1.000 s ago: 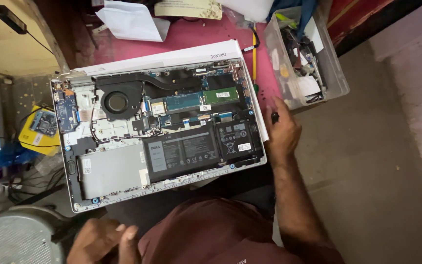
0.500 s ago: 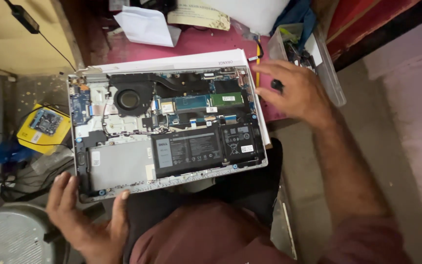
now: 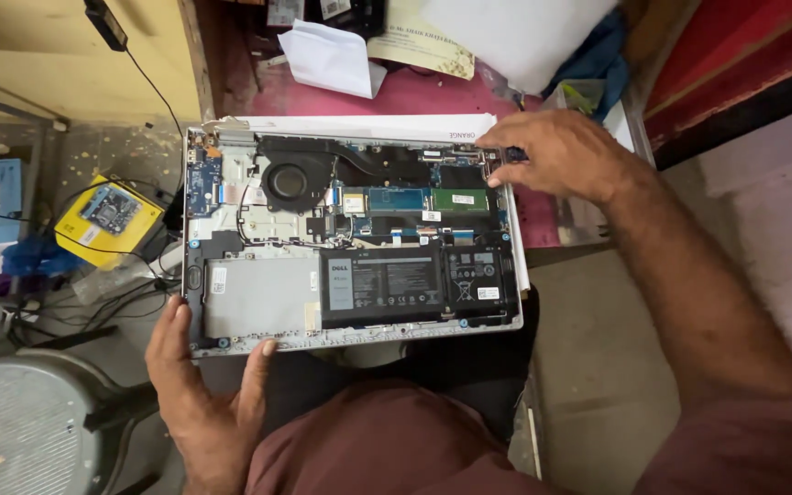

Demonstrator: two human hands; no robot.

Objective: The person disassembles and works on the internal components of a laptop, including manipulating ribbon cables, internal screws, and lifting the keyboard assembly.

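An opened laptop [image 3: 258, 302] lies bottom up across my lap, its black battery [image 3: 414, 286], round fan [image 3: 288, 180] and green boards exposed. My left hand [image 3: 196, 394] cups the near left corner of the laptop, thumb on the front rim. My right hand [image 3: 556, 151] rests palm down on the far right corner by the hinge, fingers curled onto the rim. Whether those fingers pinch anything small is hidden.
A pink tabletop [image 3: 433, 92] behind holds white papers [image 3: 330, 57] and a clear plastic tray [image 3: 598, 101]. At left sit a yellow box with a circuit board [image 3: 107, 218], tangled cables [image 3: 93, 293] and a round grey perforated stool [image 3: 25, 431]. A red wall [image 3: 735, 64] runs at right.
My right hand moved from the laptop's right side up to its far right corner. My left hand rose from my lap and took the near left corner.
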